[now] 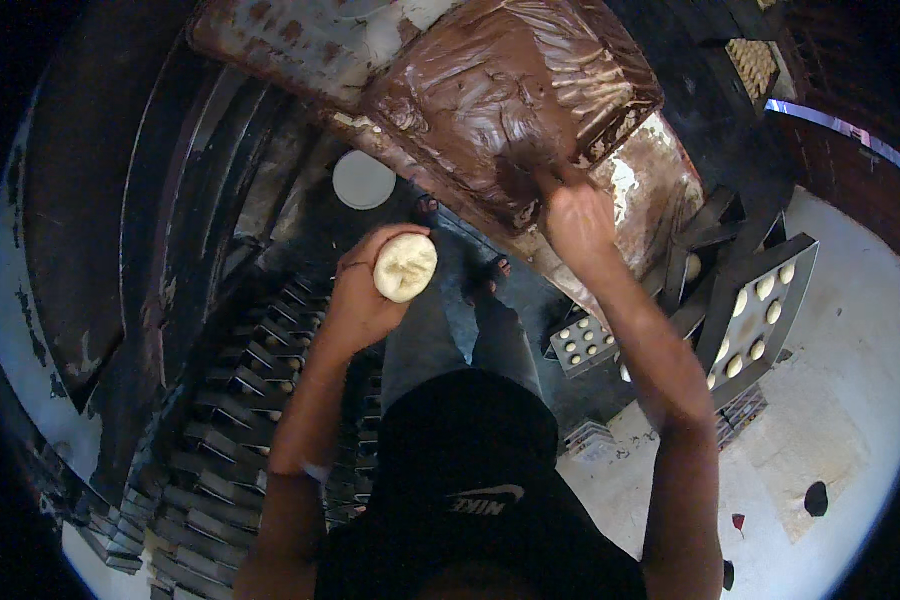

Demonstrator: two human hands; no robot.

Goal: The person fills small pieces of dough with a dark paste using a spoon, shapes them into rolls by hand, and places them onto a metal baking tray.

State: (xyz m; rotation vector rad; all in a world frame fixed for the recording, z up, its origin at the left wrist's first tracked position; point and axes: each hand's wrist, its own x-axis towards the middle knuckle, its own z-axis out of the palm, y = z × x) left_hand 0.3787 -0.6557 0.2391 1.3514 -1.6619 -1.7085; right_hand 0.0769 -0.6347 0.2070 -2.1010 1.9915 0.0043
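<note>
My left hand (355,305) is closed around a flattened round of pale dough (406,268), whose upper face has a dent in the middle. Ahead and to the right lies a broad slab of glossy brown chocolate-like paste (460,90), with ridged finger marks across its right part. My right hand (578,215) reaches to the near edge of this paste. Its fingers are drawn together and bent down, their tips dark and sunk into the brown mass. How much paste they grip is hidden.
Paste-smeared board (660,190) lies under the slab. Low on the right, a tilted metal tray (770,310) carries several dough balls, with a smaller tray (582,340) nearer my legs. A white round lid-like disc (364,180) sits below the board. Racked dark trays (235,440) fill the left.
</note>
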